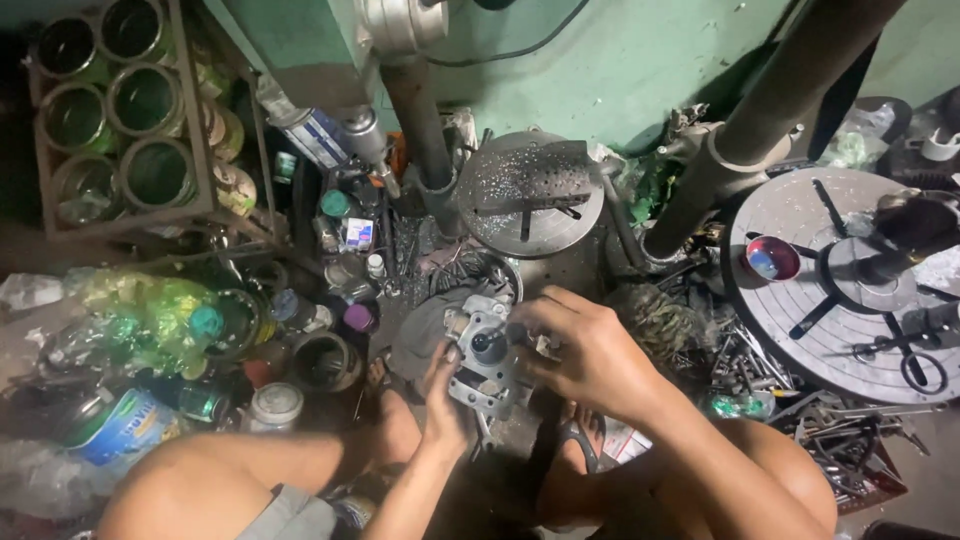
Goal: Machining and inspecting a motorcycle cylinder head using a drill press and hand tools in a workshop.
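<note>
Squatting over the floor, you have both hands on a grey cast-metal housing (483, 352) with a round dark bore in its middle. Take the small slotted drill-press table (528, 190) as your landmark: the housing sits just below it in the head view, between your knees and a little above your sandalled feet.

Your left hand (440, 400) comes up from below and grips the housing's lower left edge, fingers curled closed around the casting — it carries the weight. Your right hand (585, 350) lies to the right of the housing, slightly higher, fingers bent and partly closed over the upper right corner; whether those fingertips pinch a small part there cannot be told, since the hand hides that spot.

The housing's long axis runs roughly up and down the view, tilted a little, its top leaning toward the drill-press table. The bore faces you, just left of your right fingertips — the right hand is the nearer one to it.

Left of the landmark stand jars and tins (275, 405); far to its right lies a large round slotted faceplate (800, 320).
</note>
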